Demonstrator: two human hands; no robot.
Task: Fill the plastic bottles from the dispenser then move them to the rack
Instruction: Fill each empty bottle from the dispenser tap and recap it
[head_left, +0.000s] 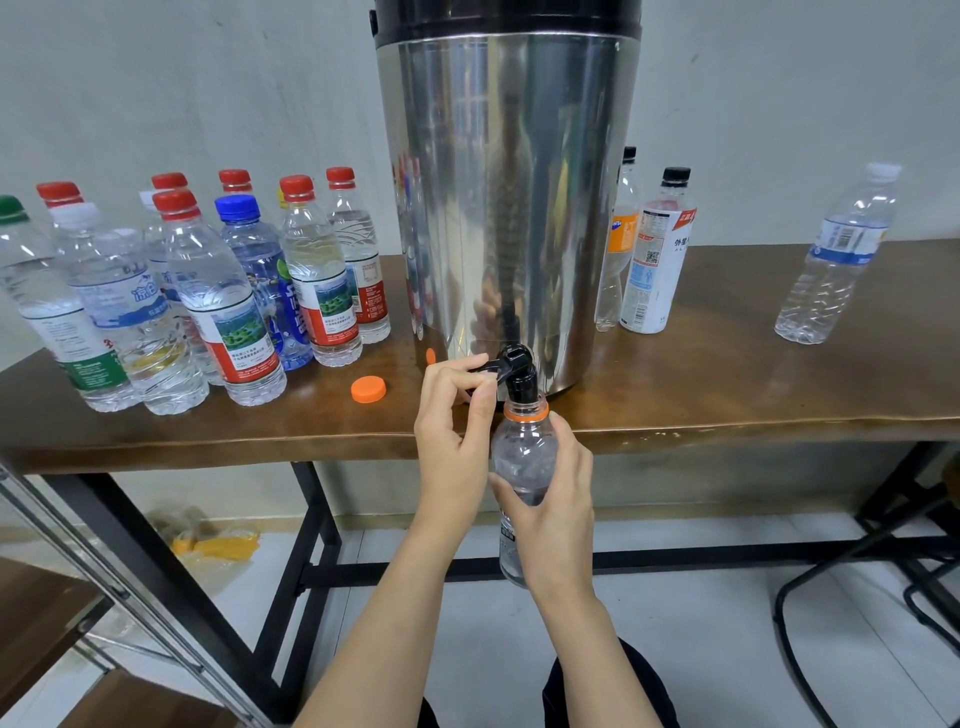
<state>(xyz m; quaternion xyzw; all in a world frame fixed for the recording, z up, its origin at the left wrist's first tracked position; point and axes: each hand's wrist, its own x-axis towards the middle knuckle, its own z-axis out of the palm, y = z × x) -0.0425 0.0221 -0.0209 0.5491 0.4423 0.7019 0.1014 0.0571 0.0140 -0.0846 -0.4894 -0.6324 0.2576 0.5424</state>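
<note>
A tall steel dispenser (506, 197) stands on the brown table (727, 384), its black tap (514, 364) over the front edge. My right hand (550, 499) grips a clear bottle (522, 457) with an orange neck ring, its mouth up under the spout. My left hand (454, 415) pinches the tap's lever between thumb and fingers. The bottle's lower part is hidden by my right hand. An orange cap (369, 389) lies loose on the table to the left of the tap.
Several capped bottles (218, 296) crowd the table's left side. Two bottles (654, 254) stand right of the dispenser, and one clear bottle (836, 260) farther right. A metal-framed rack (78, 597) with wooden shelves sits at lower left. A black chair frame (883, 571) is at right.
</note>
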